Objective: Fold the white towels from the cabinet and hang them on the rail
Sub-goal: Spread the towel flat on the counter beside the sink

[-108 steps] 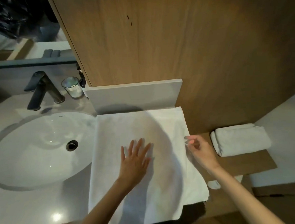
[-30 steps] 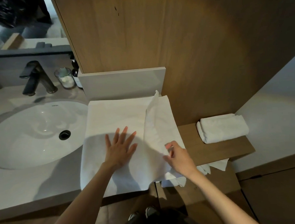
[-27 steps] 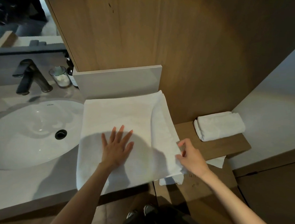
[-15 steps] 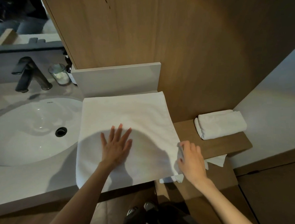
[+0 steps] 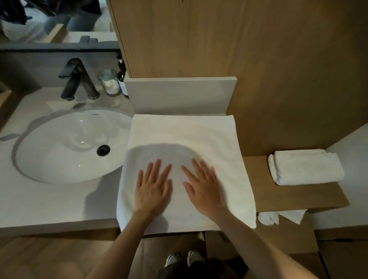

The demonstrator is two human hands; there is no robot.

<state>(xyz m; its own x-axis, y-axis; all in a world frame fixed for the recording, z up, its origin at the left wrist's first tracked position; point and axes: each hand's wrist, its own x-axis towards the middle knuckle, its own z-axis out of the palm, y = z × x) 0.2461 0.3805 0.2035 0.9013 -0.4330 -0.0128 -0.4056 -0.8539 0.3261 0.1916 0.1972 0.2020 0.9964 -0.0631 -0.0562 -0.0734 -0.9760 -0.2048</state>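
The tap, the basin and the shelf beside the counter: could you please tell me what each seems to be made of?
The tap looks like metal with a matte black finish, showing only faint sheen. The basin seems glazed white ceramic: glossy, with bright highlights. The shelf appears wood or wood-look laminate, matte brown and flat; I cannot tell which.

Flat on the right end of the desk (image 5: 44, 204), up to its front edge: a towel (image 5: 183, 135), with left hand (image 5: 152, 189) and right hand (image 5: 204, 189) side by side on its near half. Left of it, a sink (image 5: 63, 148); behind that, along the rear edge, faucet (image 5: 75, 78), glass (image 5: 110, 82), bottle (image 5: 122, 78). Right of the desk, a shelf (image 5: 286, 196) carrying a folded towel (image 5: 306, 167).
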